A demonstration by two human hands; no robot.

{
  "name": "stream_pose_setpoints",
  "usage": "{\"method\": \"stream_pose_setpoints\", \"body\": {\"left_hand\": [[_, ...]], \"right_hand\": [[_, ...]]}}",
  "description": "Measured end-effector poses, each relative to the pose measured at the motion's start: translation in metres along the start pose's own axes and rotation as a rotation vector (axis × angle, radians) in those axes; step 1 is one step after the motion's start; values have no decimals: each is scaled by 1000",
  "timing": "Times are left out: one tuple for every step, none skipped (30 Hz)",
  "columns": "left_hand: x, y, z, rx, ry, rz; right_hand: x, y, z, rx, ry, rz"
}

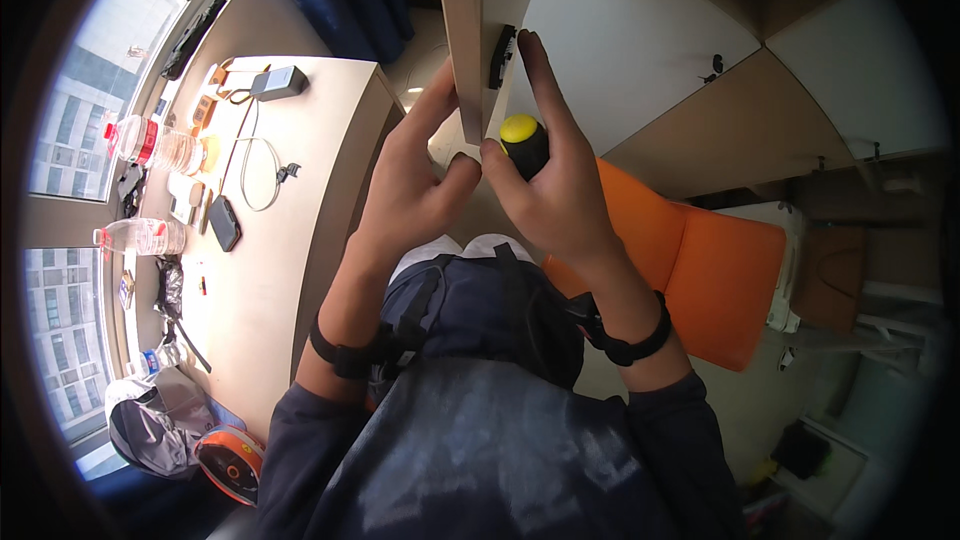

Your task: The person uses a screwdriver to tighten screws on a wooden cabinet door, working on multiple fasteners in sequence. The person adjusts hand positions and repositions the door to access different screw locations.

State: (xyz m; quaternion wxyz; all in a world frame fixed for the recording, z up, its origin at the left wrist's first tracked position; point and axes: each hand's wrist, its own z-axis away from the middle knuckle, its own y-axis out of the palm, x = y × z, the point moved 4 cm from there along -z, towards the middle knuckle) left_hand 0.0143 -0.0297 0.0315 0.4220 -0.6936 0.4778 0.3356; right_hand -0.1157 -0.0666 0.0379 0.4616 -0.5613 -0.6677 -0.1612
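Observation:
A pale wooden panel [466, 60] stands edge-on in front of me, its near end between my hands. On the panel's left side, my left hand [410, 185] has its fingers stretched along it and its thumb apart, just below the end. My right hand [565, 190] holds a screwdriver by its black handle with a yellow end [525, 143]; the shaft is hidden. The right thumb tip lies close to the panel's end, and the index finger reaches up to a black fitting [502, 56] on the panel's right side.
At left, a desk [290, 270] carries bottles [165, 145], a power adapter [278, 84], a cable and a phone-like black object [225, 224]. An orange chair [690, 260] stands right, below white and tan cabinet doors [630, 40]. A grey bag [155, 420] sits lower left.

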Motion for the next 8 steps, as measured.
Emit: {"method": "stream_pose_setpoints", "body": {"left_hand": [[0,3,0,10,14,10],[0,4,0,25,8,15],[-1,6,0,41,2,20],[-3,7,-1,58,-3,25],[-3,9,-1,75,-7,38],[-5,10,-1,93,-11,50],[-8,11,-2,110,-16,63],[-7,13,1,112,-24,75]], "right_hand": [[1,-1,0,10,13,-33],[2,-1,1,16,31,-70],[3,-4,2,19,33,-64],[3,-8,3,21,36,-57],[3,-10,5,27,43,-53],[2,-13,6,21,85,-61],[2,-16,7,15,127,-70],[2,-16,10,18,140,-63]]}}
